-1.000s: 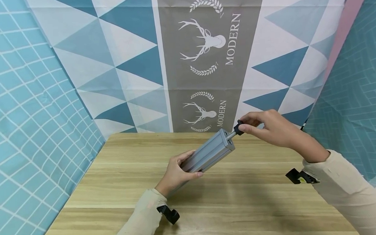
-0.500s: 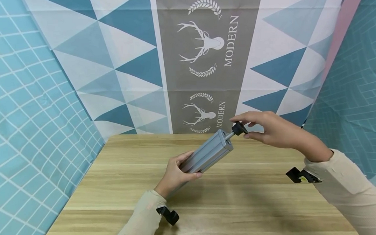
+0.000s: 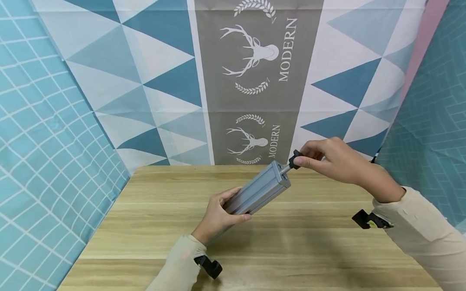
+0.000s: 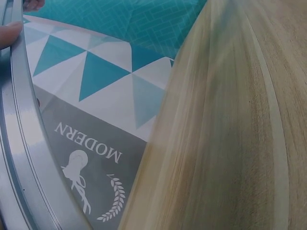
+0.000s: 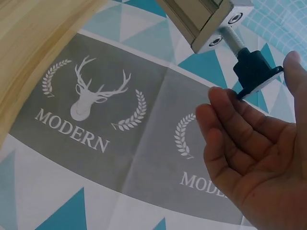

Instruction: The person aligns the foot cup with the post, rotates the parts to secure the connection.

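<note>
One left hand (image 3: 219, 215) wrapped round a grey metal bar (image 3: 256, 188) tilted over the wooden table (image 3: 284, 256), metal rod (image 5: 232, 41) sticking out the bar's far end, black knob (image 5: 253, 69) on the rod's tip pinched at its rim by right hand (image 3: 339, 163), patterned cloth (image 3: 167, 79) with deer prints behind.

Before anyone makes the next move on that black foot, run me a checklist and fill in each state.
1. Left hand grips the bar: ok.
2. Right hand has thumb and fingers on the foot: ok.
3. Rod joins foot and bar: ok.
4. Foot sits against the bar's end: not ok, bare rod shows between.
5. Rod's depth inside the bar: cannot tell, hidden.
6. Bar's lower end braced on the table: cannot tell.
</note>
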### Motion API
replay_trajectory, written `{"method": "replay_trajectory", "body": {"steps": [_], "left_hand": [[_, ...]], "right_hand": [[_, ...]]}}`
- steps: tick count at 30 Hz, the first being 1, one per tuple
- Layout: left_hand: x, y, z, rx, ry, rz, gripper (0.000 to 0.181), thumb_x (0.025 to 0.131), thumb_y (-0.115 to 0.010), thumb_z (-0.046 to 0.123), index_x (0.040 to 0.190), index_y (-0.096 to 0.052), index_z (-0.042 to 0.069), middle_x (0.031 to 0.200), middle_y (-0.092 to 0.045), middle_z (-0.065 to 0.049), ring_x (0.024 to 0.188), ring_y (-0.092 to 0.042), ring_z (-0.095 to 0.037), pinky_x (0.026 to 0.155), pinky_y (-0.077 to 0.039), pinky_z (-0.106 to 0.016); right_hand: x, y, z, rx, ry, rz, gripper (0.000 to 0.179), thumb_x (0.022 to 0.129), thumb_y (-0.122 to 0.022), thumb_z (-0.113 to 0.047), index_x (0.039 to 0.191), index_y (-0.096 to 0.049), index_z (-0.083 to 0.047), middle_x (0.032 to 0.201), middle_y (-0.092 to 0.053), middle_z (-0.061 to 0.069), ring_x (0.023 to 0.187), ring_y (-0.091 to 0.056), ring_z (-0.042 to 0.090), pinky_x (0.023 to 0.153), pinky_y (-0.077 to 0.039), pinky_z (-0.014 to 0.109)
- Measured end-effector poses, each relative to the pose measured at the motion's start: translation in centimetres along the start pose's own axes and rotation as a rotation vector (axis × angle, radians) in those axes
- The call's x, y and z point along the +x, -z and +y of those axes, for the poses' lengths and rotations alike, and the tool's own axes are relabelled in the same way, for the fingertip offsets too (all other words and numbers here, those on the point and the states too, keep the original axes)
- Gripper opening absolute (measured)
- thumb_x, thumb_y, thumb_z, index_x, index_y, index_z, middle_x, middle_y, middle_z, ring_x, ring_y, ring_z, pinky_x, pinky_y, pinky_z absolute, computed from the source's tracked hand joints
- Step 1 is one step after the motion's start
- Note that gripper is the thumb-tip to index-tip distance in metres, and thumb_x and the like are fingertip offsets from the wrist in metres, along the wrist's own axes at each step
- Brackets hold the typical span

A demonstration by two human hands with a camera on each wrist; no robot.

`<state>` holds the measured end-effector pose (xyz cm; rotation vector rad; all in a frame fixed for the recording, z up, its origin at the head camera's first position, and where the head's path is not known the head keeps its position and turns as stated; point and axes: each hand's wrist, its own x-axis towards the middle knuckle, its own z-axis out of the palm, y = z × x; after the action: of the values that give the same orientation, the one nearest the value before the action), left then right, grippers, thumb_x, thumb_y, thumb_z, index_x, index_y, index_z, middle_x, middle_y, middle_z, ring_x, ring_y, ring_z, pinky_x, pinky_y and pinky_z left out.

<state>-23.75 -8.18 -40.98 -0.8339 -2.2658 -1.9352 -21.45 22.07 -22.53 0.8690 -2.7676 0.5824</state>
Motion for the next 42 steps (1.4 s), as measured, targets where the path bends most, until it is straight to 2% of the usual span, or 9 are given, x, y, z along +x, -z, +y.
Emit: {"method": "replay_trajectory", "body": {"steps": [6,9,13,19,24,30,36,39,42], "left_hand": [[0.0,0.0,0.1,0.004,0.000,0.007,0.068,0.068,-0.087,0.014,0.130,-0.061,0.019,0.125,-0.063,-0.003,0.107,-0.059,-0.021,0.088,-0.046,-0.036],[0.0,0.0,0.2,-0.001,0.000,0.004,0.068,0.068,-0.087,0.014,0.131,-0.060,0.017,0.126,-0.063,-0.004,0.108,-0.059,-0.022,0.088,-0.046,-0.037],[-0.1,-0.1,0.3,-0.007,0.005,0.002,0.068,0.069,-0.087,0.014,0.132,-0.059,0.015,0.127,-0.062,-0.006,0.109,-0.059,-0.022,0.089,-0.046,-0.036],[-0.2,0.0,0.3,-0.007,0.017,0.006,0.070,0.069,-0.087,0.016,0.133,-0.059,0.015,0.128,-0.061,-0.005,0.110,-0.059,-0.021,0.089,-0.046,-0.036],[-0.2,0.0,0.3,-0.005,0.014,0.001,0.070,0.069,-0.087,0.017,0.132,-0.059,0.017,0.128,-0.061,-0.003,0.110,-0.059,-0.021,0.089,-0.046,-0.038],[-0.1,0.0,0.3,-0.004,0.015,0.001,0.070,0.068,-0.088,0.020,0.132,-0.059,0.019,0.128,-0.062,-0.003,0.110,-0.059,-0.021,0.089,-0.046,-0.038],[0.0,0.0,0.3,0.009,0.022,0.015,0.070,0.068,-0.087,0.011,0.132,-0.059,0.012,0.127,-0.062,-0.007,0.109,-0.059,-0.020,0.089,-0.046,-0.035],[0.1,0.0,0.3,0.016,0.033,0.011,0.071,0.068,-0.086,0.007,0.133,-0.057,0.007,0.128,-0.061,-0.011,0.109,-0.058,-0.022,0.088,-0.046,-0.036],[0.0,0.0,0.3,0.012,0.046,0.001,0.072,0.068,-0.085,0.005,0.134,-0.056,0.006,0.130,-0.060,-0.012,0.110,-0.058,-0.023,0.089,-0.045,-0.036]], "right_hand": [[-0.2,0.8,0.1,0.025,0.057,-0.085,0.058,0.086,-0.072,-0.031,0.137,-0.052,-0.010,0.114,-0.066,0.003,0.101,-0.063,0.018,0.084,-0.050,0.044],[-0.4,1.1,0.1,0.036,0.109,-0.108,0.064,0.084,-0.075,-0.022,0.141,-0.048,-0.014,0.131,-0.059,0.006,0.108,-0.062,0.024,0.084,-0.051,0.045],[-0.5,1.2,0.1,0.030,0.178,-0.092,0.065,0.081,-0.074,-0.003,0.140,-0.049,-0.013,0.136,-0.055,0.008,0.109,-0.062,0.025,0.083,-0.052,0.043],[-0.3,1.2,-0.1,0.010,0.218,-0.060,0.056,0.082,-0.074,-0.002,0.134,-0.055,-0.011,0.120,-0.064,0.002,0.101,-0.063,0.016,0.079,-0.052,0.037],[-0.1,0.7,-0.3,-0.001,0.119,-0.026,0.026,0.092,-0.066,-0.025,0.114,-0.067,-0.011,0.089,-0.067,-0.009,0.079,-0.060,0.006,0.066,-0.049,0.028],[0.1,0.4,-0.3,-0.018,0.034,-0.003,0.022,0.095,-0.060,-0.035,0.097,-0.069,-0.015,0.079,-0.064,-0.010,0.067,-0.055,0.006,0.060,-0.046,0.028],[-0.2,1.1,-0.4,0.003,0.053,-0.050,0.038,0.090,-0.068,-0.030,0.122,-0.064,-0.010,0.106,-0.069,0.001,0.090,-0.064,0.012,0.073,-0.051,0.036],[-0.3,1.3,-0.3,0.022,0.112,-0.073,0.057,0.085,-0.074,-0.017,0.137,-0.053,-0.011,0.128,-0.061,0.007,0.104,-0.064,0.021,0.079,-0.052,0.040],[-0.3,1.3,-0.2,0.024,0.200,-0.078,0.065,0.081,-0.075,-0.004,0.141,-0.049,-0.014,0.136,-0.056,0.008,0.110,-0.062,0.024,0.081,-0.053,0.041]]}}
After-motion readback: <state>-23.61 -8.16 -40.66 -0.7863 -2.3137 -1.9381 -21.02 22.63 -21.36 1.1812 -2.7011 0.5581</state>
